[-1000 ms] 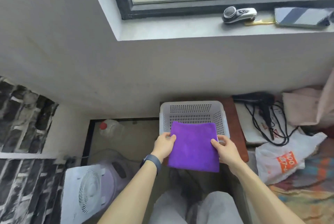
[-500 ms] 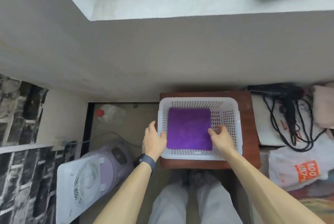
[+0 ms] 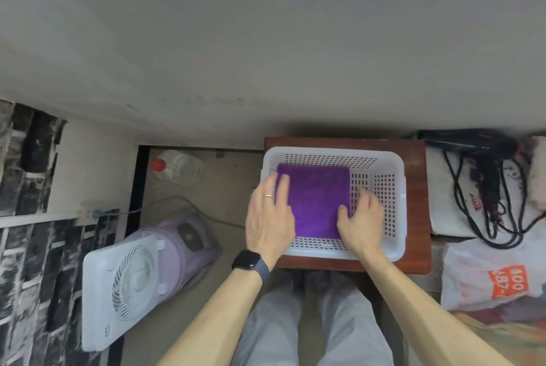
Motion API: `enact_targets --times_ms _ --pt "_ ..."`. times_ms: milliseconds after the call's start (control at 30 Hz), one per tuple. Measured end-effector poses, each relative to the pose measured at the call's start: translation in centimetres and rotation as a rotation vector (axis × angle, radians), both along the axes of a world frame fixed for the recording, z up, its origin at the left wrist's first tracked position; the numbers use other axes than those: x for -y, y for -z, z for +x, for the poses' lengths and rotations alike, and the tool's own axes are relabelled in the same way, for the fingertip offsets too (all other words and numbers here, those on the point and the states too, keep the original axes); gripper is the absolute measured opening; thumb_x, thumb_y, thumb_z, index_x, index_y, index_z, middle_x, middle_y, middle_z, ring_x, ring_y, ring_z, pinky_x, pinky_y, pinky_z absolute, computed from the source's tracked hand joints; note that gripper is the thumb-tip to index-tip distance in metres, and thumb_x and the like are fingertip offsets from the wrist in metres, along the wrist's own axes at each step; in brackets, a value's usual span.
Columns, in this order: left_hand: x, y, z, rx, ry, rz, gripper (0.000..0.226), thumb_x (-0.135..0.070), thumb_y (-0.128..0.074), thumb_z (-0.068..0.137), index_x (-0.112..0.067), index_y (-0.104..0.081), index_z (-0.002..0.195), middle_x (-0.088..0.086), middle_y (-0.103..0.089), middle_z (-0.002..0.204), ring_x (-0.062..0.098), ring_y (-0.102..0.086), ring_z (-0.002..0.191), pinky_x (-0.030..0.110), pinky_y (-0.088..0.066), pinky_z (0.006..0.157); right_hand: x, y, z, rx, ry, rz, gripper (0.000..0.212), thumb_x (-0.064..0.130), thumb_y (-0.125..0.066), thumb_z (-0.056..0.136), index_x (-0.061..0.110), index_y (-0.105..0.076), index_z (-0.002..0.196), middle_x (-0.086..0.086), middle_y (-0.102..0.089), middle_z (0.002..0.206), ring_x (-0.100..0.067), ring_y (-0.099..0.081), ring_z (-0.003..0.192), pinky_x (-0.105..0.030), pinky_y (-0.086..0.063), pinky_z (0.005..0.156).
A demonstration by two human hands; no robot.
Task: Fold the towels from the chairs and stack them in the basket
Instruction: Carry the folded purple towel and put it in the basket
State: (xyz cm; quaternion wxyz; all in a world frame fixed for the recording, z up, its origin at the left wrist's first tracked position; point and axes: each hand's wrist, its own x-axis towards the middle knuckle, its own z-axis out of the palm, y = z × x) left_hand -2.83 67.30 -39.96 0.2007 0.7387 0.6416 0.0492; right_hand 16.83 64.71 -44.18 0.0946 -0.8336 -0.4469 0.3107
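Towel [image 3: 314,200], purple and folded square, lies flat on the floor of the white basket [image 3: 397,247], toward its left wall; the basket sits on the brown tabletop [image 3: 416,158]. Left hand [image 3: 270,218] lies across the left rim, fingers straight, tips on the towel's left edge; right hand [image 3: 362,221] is inside at the right edge, fingers loosely bent, gripping nothing. Step judged: settling 1 towel, nearly done; next calls for lifting both hands clear without dragging the fold.
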Motion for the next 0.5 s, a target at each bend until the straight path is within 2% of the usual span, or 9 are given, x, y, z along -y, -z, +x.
enact_targets --times_ms 67,100,167,233,267,333,367,500 --pt "-0.4 1.4 2.5 0.032 0.177 -0.053 0.065 -0.02 -0.053 0.092 -0.018 -0.03 0.153 0.008 -0.025 0.16 0.027 -0.023 0.148 0.04 -0.03 0.118 -0.1 0.6 -1.0 0.115 -0.241 0.107 0.061 0.028 -0.054 0.096 0.01 -0.037 0.151 -0.013 -0.037 0.157 -0.03 -0.033 0.144 -0.045 -0.031 0.118" --pt "-0.5 2.5 3.5 0.011 0.18 -0.138 0.066 -0.021 -0.051 0.094 -0.019 -0.024 0.155 0.008 -0.018 0.163 0.027 -0.016 0.15 0.039 -0.023 0.122 -0.4 1.0 -1.5 0.146 -0.352 0.107 0.061 0.031 -0.047 0.099 0.012 -0.031 0.155 -0.011 -0.029 0.162 -0.028 -0.026 0.149 -0.045 -0.026 0.122" --pt "-1.0 4.8 4.5 -0.111 0.136 -0.256 0.07 -0.025 -0.044 0.097 -0.018 -0.009 0.158 0.012 -0.004 0.165 0.031 -0.002 0.152 0.038 -0.003 0.121 -0.8 2.4 -1.7 0.173 -0.495 0.014 0.062 0.038 -0.029 0.105 0.016 -0.013 0.161 -0.004 -0.009 0.169 -0.022 -0.004 0.156 -0.046 -0.009 0.125" --pt "-1.3 6.4 4.3 -0.187 0.131 -0.289 0.074 -0.028 -0.039 0.096 -0.016 0.0 0.158 0.015 0.005 0.164 0.033 0.005 0.151 0.037 0.007 0.118 -0.8 4.0 -1.0 0.189 -0.559 -0.091 0.063 0.043 -0.016 0.106 0.018 0.001 0.161 -0.001 0.003 0.169 -0.018 0.009 0.155 -0.049 0.001 0.125" --pt "-1.5 7.0 4.0 -0.17 0.125 -0.298 0.075 -0.027 -0.039 0.095 -0.017 0.001 0.158 0.014 0.007 0.164 0.032 0.007 0.151 0.036 0.007 0.118 -0.9 4.5 -0.6 0.2 -0.587 -0.12 0.062 0.044 -0.012 0.105 0.019 0.005 0.16 0.0 0.005 0.169 -0.017 0.012 0.154 -0.05 0.003 0.124" --pt "-2.1 7.1 3.5 -0.079 0.073 -0.339 0.077 -0.026 -0.042 0.093 -0.023 -0.001 0.158 0.007 0.009 0.165 0.026 0.009 0.152 0.033 -0.003 0.12 -1.6 4.6 0.0 0.186 -0.63 -0.153 0.062 0.045 -0.011 0.106 0.021 0.008 0.16 0.002 0.008 0.168 -0.016 0.013 0.154 -0.052 0.004 0.123" --pt "-2.4 6.7 3.4 -0.039 0.051 -0.373 0.077 -0.024 -0.044 0.093 -0.026 -0.003 0.158 0.004 0.009 0.165 0.024 0.008 0.152 0.033 -0.009 0.12 -2.0 4.1 0.2 0.177 -0.643 -0.178 0.061 0.043 -0.013 0.106 0.021 0.007 0.16 0.002 0.009 0.169 -0.016 0.013 0.154 -0.053 0.002 0.123" --pt "-3.3 3.6 3.1 -0.001 0.08 -0.518 0.074 -0.021 -0.046 0.094 -0.025 -0.009 0.157 0.004 0.004 0.166 0.025 0.0 0.152 0.035 -0.014 0.122 -2.8 0.0 1.5 0.209 -0.683 -0.317 0.066 0.034 -0.028 0.104 0.018 0.0 0.161 -0.004 0.007 0.169 -0.023 0.007 0.155 -0.054 -0.004 0.124"
